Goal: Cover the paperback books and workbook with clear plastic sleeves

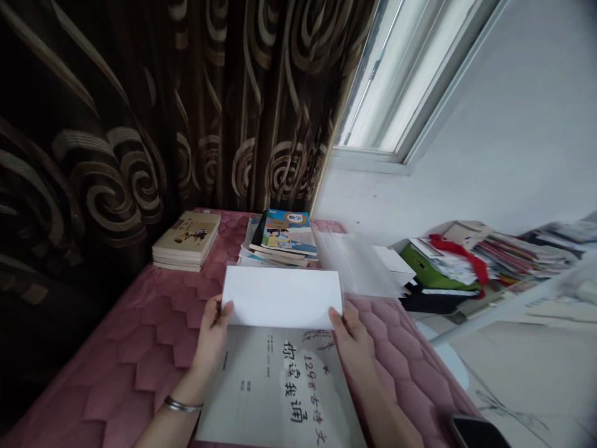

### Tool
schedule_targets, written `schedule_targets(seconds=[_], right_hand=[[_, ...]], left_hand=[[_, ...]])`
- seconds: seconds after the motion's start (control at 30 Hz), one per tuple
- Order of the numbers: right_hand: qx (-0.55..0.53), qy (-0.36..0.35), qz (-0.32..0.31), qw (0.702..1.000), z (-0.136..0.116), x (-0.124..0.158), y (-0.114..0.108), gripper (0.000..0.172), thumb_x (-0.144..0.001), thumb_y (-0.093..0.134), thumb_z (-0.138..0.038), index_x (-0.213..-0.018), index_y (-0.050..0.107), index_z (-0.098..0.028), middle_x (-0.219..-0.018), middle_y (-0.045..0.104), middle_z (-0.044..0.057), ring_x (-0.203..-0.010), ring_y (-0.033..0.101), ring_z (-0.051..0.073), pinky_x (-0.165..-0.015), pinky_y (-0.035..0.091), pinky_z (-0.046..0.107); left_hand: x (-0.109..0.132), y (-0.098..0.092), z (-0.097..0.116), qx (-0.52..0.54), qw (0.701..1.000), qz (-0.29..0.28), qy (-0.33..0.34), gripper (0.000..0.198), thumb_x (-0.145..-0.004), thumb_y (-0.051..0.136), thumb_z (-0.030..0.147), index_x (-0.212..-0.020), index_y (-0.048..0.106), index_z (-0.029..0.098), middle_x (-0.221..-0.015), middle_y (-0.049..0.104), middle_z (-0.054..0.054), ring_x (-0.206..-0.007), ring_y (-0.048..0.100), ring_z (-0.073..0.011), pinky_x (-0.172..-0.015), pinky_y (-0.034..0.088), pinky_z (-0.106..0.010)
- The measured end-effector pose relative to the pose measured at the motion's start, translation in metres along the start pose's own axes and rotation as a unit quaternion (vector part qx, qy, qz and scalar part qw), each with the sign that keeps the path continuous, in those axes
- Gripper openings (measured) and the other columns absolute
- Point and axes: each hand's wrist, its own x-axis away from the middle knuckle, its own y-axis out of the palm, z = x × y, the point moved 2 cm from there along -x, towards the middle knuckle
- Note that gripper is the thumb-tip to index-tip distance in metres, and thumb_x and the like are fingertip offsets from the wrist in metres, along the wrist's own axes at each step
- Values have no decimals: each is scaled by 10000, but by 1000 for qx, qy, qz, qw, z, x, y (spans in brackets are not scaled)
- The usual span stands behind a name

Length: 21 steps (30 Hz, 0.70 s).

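Note:
A blank white sheet [282,297] is held up level between my two hands, with a thin clear edge along its sides. My left hand [215,323] pinches its left side, thumb on top; a silver bracelet [183,404] circles that wrist. On the opposite side, my right hand [349,339] grips the right edge in the same way. Below the sheet lies a pale booklet [261,392] with large Chinese characters, turned sideways to me. The sheet hides the booklet's far edge, so I cannot tell whether the two are joined.
Pink quilted cover [116,367] spreads under everything. Stacked tan books [186,239] and a pile topped by a blue textbook [289,230] stand at the back. Clear plastic sleeves [357,261] lie right of them. A phone [478,430] rests at lower right; papers and a green bag [426,267] lie beyond.

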Motion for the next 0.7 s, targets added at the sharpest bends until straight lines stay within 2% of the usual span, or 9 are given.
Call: schedule_targets(seconds=[0.2, 0.37, 0.53, 0.7], right_hand=[[-42, 15, -27, 999, 4, 1, -1, 284, -747, 638, -499, -723, 586, -220, -658, 585, 5, -682, 549, 196, -567, 429, 290], [14, 6, -41, 999, 19, -7, -4, 351, -778, 594, -538, -834, 636, -195, -610, 556, -5, -649, 543, 194, -539, 407, 287], [44, 5, -26, 999, 20, -8, -4, 357, -777, 585, -551, -821, 640, -200, -642, 590, 3, -637, 539, 191, -526, 396, 286], [-58, 29, -50, 997, 22, -6, -3, 333, -753, 645, -487, -943, 647, -213, -704, 616, 4, -700, 568, 205, -556, 439, 284]], left_hand=[[-2, -1, -5, -10, 1000, -6, -9, 379, -702, 638, 528, -847, 538, 193, -763, 614, -4, -695, 548, -157, -645, 428, -253], [-3, 0, -11, 1, 1000, -8, -8, 317, -729, 625, 482, -827, 514, 202, -728, 592, 19, -667, 528, -141, -627, 412, -237], [-3, 0, -8, -3, 1000, -3, -1, 326, -722, 631, 488, -828, 547, 191, -742, 599, 12, -689, 529, -145, -643, 414, -239], [-1, -1, -3, -21, 1000, -10, -7, 337, -732, 606, 516, -730, 531, 187, -651, 556, 25, -621, 486, -134, -587, 378, -229]])
